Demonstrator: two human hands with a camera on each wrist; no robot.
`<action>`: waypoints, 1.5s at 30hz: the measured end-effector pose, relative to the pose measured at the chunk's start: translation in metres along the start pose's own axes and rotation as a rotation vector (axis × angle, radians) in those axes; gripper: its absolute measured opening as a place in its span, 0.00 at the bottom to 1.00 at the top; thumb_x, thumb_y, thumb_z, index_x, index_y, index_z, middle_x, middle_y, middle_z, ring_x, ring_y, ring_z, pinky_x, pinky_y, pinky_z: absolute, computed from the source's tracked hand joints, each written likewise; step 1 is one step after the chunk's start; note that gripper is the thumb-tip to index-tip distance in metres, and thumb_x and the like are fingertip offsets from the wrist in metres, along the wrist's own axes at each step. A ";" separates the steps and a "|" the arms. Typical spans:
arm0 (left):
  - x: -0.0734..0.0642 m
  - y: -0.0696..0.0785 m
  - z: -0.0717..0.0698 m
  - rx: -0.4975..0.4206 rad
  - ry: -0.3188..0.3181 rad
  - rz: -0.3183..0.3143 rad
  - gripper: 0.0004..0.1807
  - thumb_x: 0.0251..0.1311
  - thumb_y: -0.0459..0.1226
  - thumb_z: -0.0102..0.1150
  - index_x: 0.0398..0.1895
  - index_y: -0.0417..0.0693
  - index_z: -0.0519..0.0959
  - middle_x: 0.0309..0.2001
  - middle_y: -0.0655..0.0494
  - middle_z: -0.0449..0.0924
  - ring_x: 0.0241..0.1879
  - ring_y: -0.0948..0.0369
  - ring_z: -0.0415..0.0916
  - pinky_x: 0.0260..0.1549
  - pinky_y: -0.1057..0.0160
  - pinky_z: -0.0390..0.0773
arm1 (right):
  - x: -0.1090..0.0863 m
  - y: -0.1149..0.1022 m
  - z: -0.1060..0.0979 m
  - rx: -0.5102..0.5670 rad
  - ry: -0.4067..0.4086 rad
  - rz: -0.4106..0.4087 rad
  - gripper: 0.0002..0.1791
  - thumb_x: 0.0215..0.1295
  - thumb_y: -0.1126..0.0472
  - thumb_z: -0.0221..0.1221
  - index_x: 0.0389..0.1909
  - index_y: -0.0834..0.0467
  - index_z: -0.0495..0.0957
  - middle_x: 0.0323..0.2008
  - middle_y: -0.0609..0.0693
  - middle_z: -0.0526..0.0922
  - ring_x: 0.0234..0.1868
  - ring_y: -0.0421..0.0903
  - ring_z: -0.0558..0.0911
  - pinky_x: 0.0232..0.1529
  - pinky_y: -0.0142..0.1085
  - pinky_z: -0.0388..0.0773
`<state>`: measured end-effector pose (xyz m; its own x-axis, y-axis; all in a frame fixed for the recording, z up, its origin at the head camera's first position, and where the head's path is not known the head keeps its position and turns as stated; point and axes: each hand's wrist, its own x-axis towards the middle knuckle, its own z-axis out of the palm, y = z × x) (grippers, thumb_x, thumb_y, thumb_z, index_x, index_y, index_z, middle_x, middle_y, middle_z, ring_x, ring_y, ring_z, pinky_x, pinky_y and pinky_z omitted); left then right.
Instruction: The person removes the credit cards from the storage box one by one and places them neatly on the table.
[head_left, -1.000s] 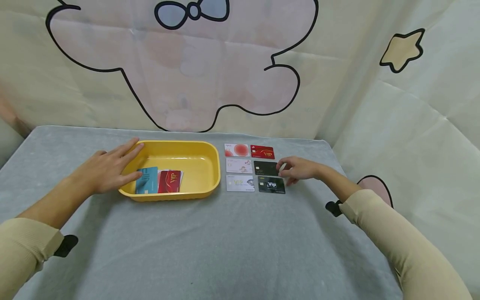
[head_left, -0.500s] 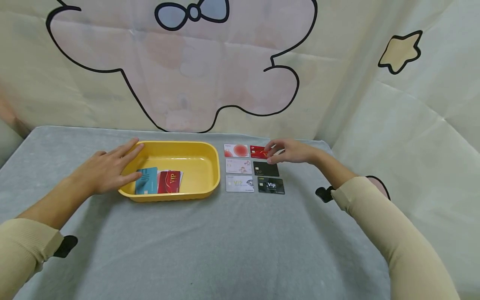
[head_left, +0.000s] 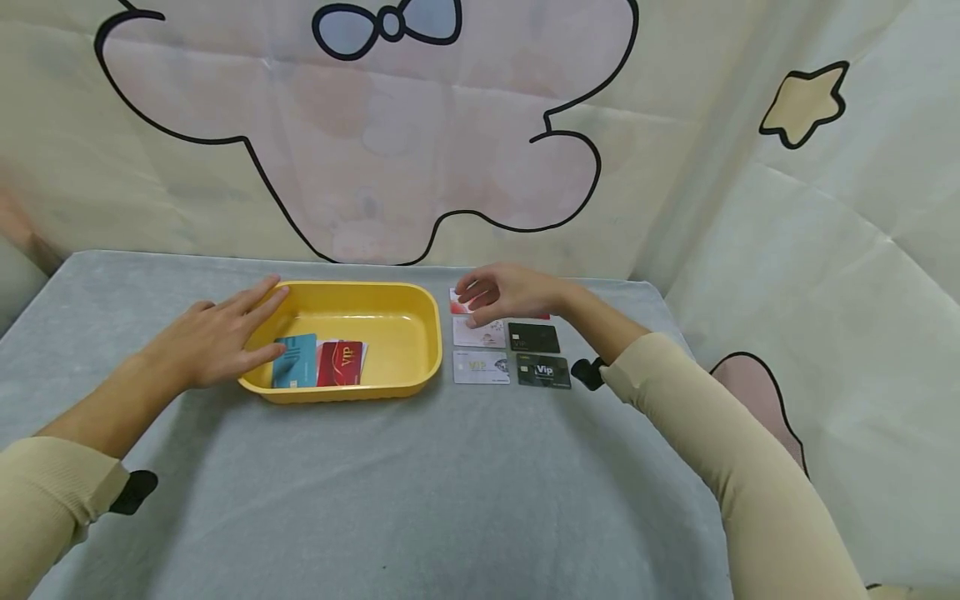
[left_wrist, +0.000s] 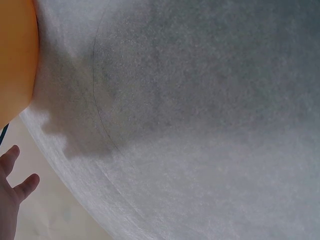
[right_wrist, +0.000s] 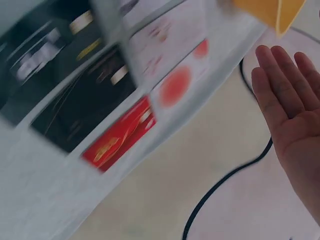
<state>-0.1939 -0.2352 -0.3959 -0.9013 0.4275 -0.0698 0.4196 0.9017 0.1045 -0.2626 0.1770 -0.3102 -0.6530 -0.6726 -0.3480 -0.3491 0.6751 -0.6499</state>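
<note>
My left hand rests on the left rim of a yellow plastic tray, fingers spread. Inside the tray lie a blue card and a red VIP card over paler cards. My right hand, holding nothing, hovers over the back rows of cards laid on the cloth. It partly covers a white card with red circles and mostly hides a red card in the head view; the right wrist view shows that red card whole. Before it lie a pale pink card and a black VIP card.
In the front row lie a silver-white VIP card and a dark Vip card. Grey cloth covers the table. A printed curtain hangs right behind its back edge.
My right hand has moved from the right side of the black cards, past the red card, leftward to the back-left white card. The left hand and the tray have stayed put.
</note>
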 end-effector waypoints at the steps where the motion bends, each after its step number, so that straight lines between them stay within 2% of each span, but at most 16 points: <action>1: 0.000 0.000 0.000 -0.002 0.000 -0.001 0.48 0.66 0.60 0.51 0.80 0.45 0.47 0.79 0.40 0.43 0.71 0.37 0.55 0.57 0.27 0.63 | 0.004 -0.004 0.003 0.013 -0.008 -0.011 0.31 0.63 0.57 0.67 0.65 0.62 0.70 0.63 0.58 0.76 0.61 0.51 0.78 0.60 0.40 0.76; 7: 0.000 -0.001 0.000 -0.006 -0.003 -0.007 0.48 0.66 0.60 0.51 0.80 0.45 0.47 0.79 0.40 0.43 0.71 0.37 0.55 0.58 0.27 0.62 | 0.028 -0.024 0.018 0.023 -0.068 -0.081 0.35 0.65 0.55 0.66 0.69 0.64 0.67 0.67 0.58 0.73 0.67 0.50 0.73 0.64 0.36 0.71; 15: -0.001 -0.001 0.001 -0.005 0.000 -0.001 0.48 0.65 0.60 0.51 0.80 0.45 0.48 0.79 0.39 0.44 0.71 0.37 0.56 0.57 0.27 0.62 | 0.047 -0.033 0.031 0.075 -0.117 -0.140 0.33 0.66 0.59 0.65 0.68 0.69 0.67 0.65 0.62 0.74 0.66 0.53 0.74 0.63 0.34 0.72; 23: -0.002 -0.002 0.000 -0.002 0.006 0.001 0.48 0.66 0.60 0.51 0.79 0.44 0.48 0.79 0.40 0.44 0.71 0.37 0.57 0.57 0.27 0.63 | 0.059 -0.040 0.033 0.060 -0.108 -0.094 0.32 0.66 0.57 0.65 0.68 0.66 0.68 0.62 0.61 0.77 0.60 0.45 0.79 0.60 0.33 0.75; 31: -0.001 0.000 0.000 0.000 0.005 0.004 0.48 0.66 0.60 0.51 0.79 0.44 0.48 0.79 0.40 0.44 0.71 0.38 0.56 0.57 0.27 0.63 | 0.071 -0.045 0.034 -0.021 -0.146 -0.010 0.32 0.68 0.47 0.60 0.69 0.58 0.70 0.58 0.50 0.80 0.57 0.42 0.79 0.58 0.35 0.75; 38: -0.001 -0.001 -0.001 0.000 0.005 0.003 0.48 0.66 0.59 0.51 0.79 0.44 0.48 0.79 0.40 0.44 0.71 0.37 0.56 0.57 0.27 0.63 | 0.085 -0.049 0.038 0.061 -0.216 0.018 0.33 0.68 0.49 0.61 0.69 0.61 0.68 0.55 0.51 0.82 0.56 0.46 0.80 0.59 0.37 0.76; 45: 0.000 0.000 -0.001 0.004 -0.002 0.001 0.48 0.66 0.60 0.51 0.79 0.44 0.48 0.79 0.40 0.43 0.71 0.37 0.55 0.58 0.27 0.62 | 0.093 -0.052 0.045 0.091 -0.245 0.019 0.31 0.71 0.52 0.58 0.70 0.62 0.67 0.57 0.58 0.81 0.57 0.53 0.80 0.61 0.42 0.75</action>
<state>-0.1941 -0.2352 -0.3944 -0.9008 0.4281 -0.0720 0.4205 0.9017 0.1005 -0.2746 0.0655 -0.3390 -0.4726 -0.7206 -0.5073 -0.2688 0.6661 -0.6958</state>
